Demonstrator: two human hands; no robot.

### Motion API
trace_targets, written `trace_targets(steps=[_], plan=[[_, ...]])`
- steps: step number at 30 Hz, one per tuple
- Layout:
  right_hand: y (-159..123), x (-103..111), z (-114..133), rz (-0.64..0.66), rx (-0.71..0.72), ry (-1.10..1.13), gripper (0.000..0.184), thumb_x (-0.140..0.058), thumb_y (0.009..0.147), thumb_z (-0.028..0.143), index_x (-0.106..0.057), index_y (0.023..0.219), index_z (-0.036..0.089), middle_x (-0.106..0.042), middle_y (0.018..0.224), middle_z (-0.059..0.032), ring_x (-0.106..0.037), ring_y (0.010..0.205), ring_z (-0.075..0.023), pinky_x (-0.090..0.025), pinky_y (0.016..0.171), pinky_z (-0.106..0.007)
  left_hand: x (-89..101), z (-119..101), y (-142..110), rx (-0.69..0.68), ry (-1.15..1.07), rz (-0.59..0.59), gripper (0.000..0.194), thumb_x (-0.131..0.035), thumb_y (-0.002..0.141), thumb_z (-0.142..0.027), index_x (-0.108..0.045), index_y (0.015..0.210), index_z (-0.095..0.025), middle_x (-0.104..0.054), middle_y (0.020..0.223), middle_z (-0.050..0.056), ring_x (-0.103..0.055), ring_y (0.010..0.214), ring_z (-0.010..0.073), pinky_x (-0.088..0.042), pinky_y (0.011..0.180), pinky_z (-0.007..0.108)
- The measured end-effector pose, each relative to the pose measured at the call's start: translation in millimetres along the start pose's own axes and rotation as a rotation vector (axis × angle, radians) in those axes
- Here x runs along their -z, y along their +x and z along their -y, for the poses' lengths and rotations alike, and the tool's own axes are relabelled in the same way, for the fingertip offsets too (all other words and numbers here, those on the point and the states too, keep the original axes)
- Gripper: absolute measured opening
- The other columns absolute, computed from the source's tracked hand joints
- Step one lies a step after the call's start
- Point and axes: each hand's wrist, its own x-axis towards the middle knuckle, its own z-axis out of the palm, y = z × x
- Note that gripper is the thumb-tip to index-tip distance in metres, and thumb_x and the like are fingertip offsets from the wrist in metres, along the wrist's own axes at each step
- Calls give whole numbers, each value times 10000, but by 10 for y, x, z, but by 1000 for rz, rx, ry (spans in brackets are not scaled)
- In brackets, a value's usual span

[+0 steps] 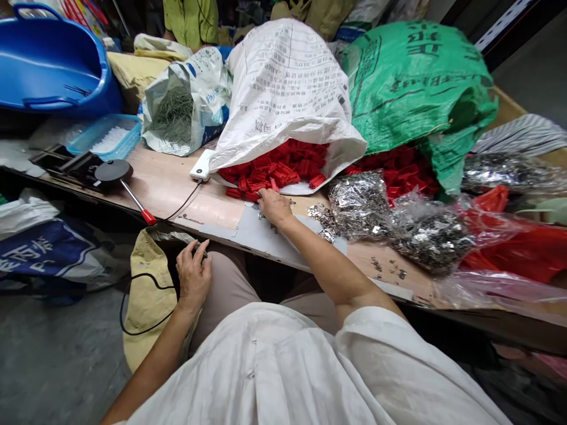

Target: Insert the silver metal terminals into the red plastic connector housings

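Note:
My left hand [194, 274] is over the mouth of a yellow sack [148, 301] beside my left thigh. Its fingers are apart and slightly bent; a small dark patch shows between them, too unclear to name. My right hand [275, 208] reaches to the table, fingertips closed at the near edge of a heap of red plastic pieces [283, 168]. These spill from a white woven sack [292, 82] lying on its side. Small shiny metal clips [325, 218] lie loose to the right of that hand, on grey sheeting [259, 230].
A hand press [114, 171] with a red-tipped lever stands left, near a blue basket [101, 139] and a bag of thin green strands [172, 118]. Rightward are a green sack [420, 77] and clear bags of metal clips [361, 203]. Another person's yellow-green shirt [190, 23] shows behind.

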Motion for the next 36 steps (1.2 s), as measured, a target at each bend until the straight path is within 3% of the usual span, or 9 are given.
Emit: trace_targets(steps=[6, 9, 12, 15, 18, 22, 27, 29, 36], plan=[[-72, 101, 7, 19, 33, 112, 259, -448, 948, 347, -637, 1077, 225, -675, 1065, -101, -602, 975, -250, -421, 793, -343, -12, -347, 165, -28, -294, -20, 370, -550, 897, -322, -599, 1243, -200, -588, 1252, 127, -517, 1189, 258, -383, 1049, 448], [-314, 164, 24, -3, 122, 251, 233, -463, 939, 335, -657, 975, 212, -695, 946, -67, -604, 885, -208, -404, 760, -299, -83, -464, 282, 159, -632, 67, 451, -613, 860, -355, -560, 1280, -201, -611, 1237, 119, -595, 1085, 220, -477, 960, 398], [-660, 171, 41, 78, 306, 469, 209, -484, 930, 315, -658, 907, 202, -683, 856, -26, -581, 776, -150, -386, 701, -244, -184, -598, 387, 390, -1037, 209, 618, -698, 789, -375, -484, 1338, -188, -651, 1176, 115, -647, 995, 189, -535, 870, 350], [-1004, 131, 19, 128, 387, 606, 183, -498, 922, 290, -651, 904, 192, -672, 851, -17, -560, 760, -127, -381, 703, -224, -262, -763, 421, 480, -1247, 357, 586, -762, 720, -368, -559, 1230, -162, -701, 1047, 89, -674, 916, 182, -560, 822, 336], [-1240, 106, -96, 139, 340, 671, 199, -493, 923, 309, -650, 896, 189, -664, 843, -19, -549, 752, -128, -386, 700, -227, -306, -913, 370, 464, -1284, 450, 434, -789, 685, -358, -644, 1040, -153, -718, 947, 62, -679, 842, 170, -570, 802, 335], [-1345, 186, -464, 153, 184, 738, 248, -530, 891, 352, -631, 1066, 209, -677, 912, -11, -548, 706, -125, -408, 668, -229, -324, -1007, 278, 465, -1293, 479, 387, -789, 691, -328, -636, 1003, -159, -720, 930, 52, -681, 826, 157, -569, 777, 305], [-1352, 375, -1109, -114, -70, 410, 173, -508, 871, 283, -651, 912, 194, -688, 920, -57, -590, 816, -177, -419, 766, -288, -280, -1008, 250, 559, -1395, 486, 453, -782, 704, -290, -531, 1064, -181, -710, 905, 37, -689, 775, 148, -574, 717, 293], [-1387, 409, -1288, -106, -94, 282, 164, -505, 865, 262, -652, 894, 195, -681, 918, -67, -585, 842, -192, -411, 788, -304, -266, -1016, 248, 571, -1421, 499, 481, -785, 700, -273, -497, 1076, -195, -702, 926, 35, -695, 791, 155, -582, 733, 314], [-1541, 332, -1332, -19, -65, 164, 127, -542, 861, 254, -638, 919, 193, -652, 945, -64, -575, 869, -190, -398, 773, -287, -297, -1075, 209, 459, -1420, 498, 512, -788, 699, -280, -469, 1093, -209, -646, 1012, 38, -687, 918, 193, -587, 823, 408]])
